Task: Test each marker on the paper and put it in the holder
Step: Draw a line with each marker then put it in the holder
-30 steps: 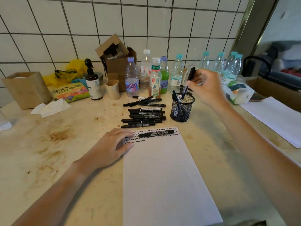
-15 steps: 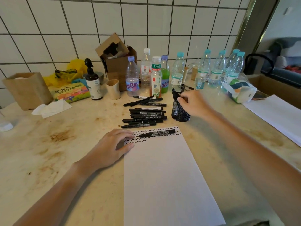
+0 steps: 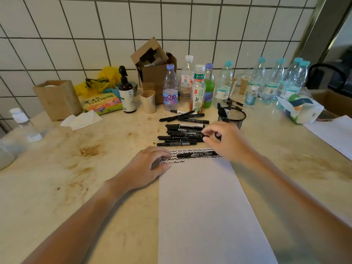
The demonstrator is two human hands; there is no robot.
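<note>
A white paper [image 3: 202,202] lies on the counter, with rows of black squiggles along its top edge. One black marker [image 3: 197,154] lies across those squiggles. Behind it is a pile of several black markers [image 3: 181,134]. My right hand [image 3: 226,141] reaches to the pile's right end, and its thumb and fingers pinch the end of a marker there. My left hand [image 3: 150,166] rests flat on the paper's top left corner. The black mesh holder [image 3: 231,118] stands just behind my right hand with a few markers in it.
Several plastic bottles [image 3: 198,88] line the tiled wall behind the markers. Around them stand a cardboard box [image 3: 154,73], a paper cup [image 3: 148,101] and a dark pump bottle [image 3: 126,94]. A brown paper bag [image 3: 57,99] stands at the left, and another white sheet [image 3: 335,134] lies at the right.
My right hand put its marker into the holder, then came down and forward to the marker pile. My left hand stayed on the paper.
</note>
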